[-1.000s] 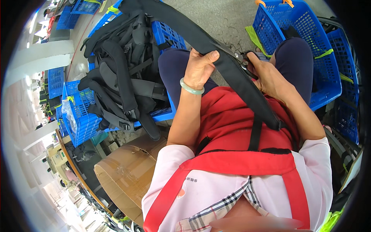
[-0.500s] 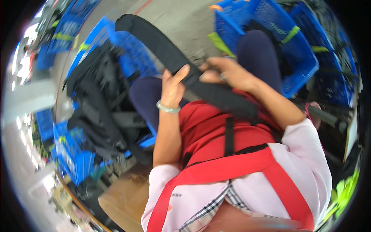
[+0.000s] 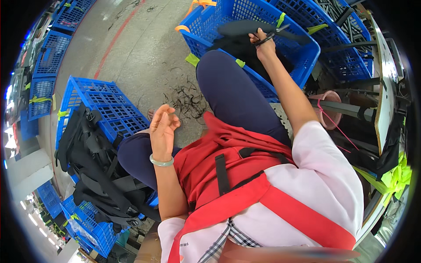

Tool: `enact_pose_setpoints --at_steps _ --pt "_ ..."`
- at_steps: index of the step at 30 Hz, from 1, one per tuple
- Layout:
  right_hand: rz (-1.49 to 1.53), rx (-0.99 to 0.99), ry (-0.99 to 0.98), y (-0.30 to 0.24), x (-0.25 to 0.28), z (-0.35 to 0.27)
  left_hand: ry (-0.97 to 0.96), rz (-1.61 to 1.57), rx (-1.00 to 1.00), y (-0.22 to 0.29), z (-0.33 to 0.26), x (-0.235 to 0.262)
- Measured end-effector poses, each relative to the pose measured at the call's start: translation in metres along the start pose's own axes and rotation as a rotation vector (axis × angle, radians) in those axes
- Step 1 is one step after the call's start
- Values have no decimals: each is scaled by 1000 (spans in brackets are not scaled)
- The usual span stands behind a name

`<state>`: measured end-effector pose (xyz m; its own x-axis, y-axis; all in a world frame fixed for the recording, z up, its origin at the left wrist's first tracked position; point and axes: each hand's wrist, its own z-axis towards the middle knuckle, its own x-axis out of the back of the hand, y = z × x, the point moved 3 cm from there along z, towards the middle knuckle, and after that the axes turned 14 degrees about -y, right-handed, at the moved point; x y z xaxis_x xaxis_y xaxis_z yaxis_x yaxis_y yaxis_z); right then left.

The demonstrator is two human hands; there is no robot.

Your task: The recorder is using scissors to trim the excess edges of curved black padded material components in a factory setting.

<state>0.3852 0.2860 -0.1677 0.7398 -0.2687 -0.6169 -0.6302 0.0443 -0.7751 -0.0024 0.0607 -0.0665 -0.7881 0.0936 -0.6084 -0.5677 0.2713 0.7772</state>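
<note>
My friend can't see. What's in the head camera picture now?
A person's right hand holds scissors over a blue crate containing black fabric, while the empty left hand is raised. Another blue crate, heaped with black straps, stands on the left.

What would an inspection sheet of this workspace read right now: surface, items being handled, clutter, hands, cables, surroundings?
Surface: grey floor, marked with a red line.
Job's things: scissors over the right-hand blue crate; dark, blurred material in that crate; black straps heaped in the left-hand blue crate.
Clutter: thin black scraps scattered on the floor.
Grippers: left hand empty, fingers loosely curled; right hand holds the scissors, though whether it also grips the material cannot be told.
Cables: nothing seen.
Surroundings: more blue crates; pink basket at right.
</note>
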Motion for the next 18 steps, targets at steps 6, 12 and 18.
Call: enact_pose_setpoints --at_steps 6,12,18 --pt "-364 -240 231 59 128 -5 -51 143 167 -32 16 -15" --pt "-388 -339 -104 35 87 -15 -66 584 77 -26 6 0" --pt "-363 -325 -383 -28 -21 -29 243 506 -299 43 -26 21"
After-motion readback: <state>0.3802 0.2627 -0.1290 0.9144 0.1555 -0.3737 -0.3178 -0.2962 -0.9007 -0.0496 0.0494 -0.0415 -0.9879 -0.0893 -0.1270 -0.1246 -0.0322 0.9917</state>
